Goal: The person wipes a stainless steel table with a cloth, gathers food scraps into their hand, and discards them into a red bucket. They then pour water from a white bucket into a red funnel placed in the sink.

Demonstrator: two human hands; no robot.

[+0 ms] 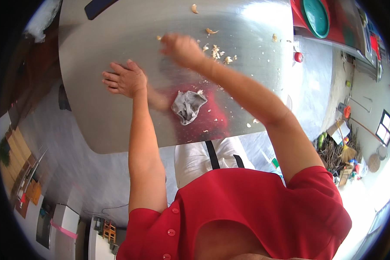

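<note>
My left hand [126, 79] rests palm down on the shiny metal tabletop [97, 107], its fingers apart and nothing in it. Blurred by motion, my right hand [183, 50] is over the table with its fingers curled; whether it holds anything is hidden. A small yellowish scrap [159, 38] shows at its fingertips. Just beside its wrist lie pale, flaky peelings [216, 52]. A brownish curved peel [211, 31] and another peel [194, 8] lie farther off. Between my forearms, closer to me, is a crumpled grey cloth [188, 107].
A dark flat object [99, 7] lies at the table's far left. Beyond the right edge are a green basin [315, 16] in something red and a red-topped object [298, 57]. Small white flakes dot the table's right side. Brushwood and a broom [347, 152] stand by the right wall.
</note>
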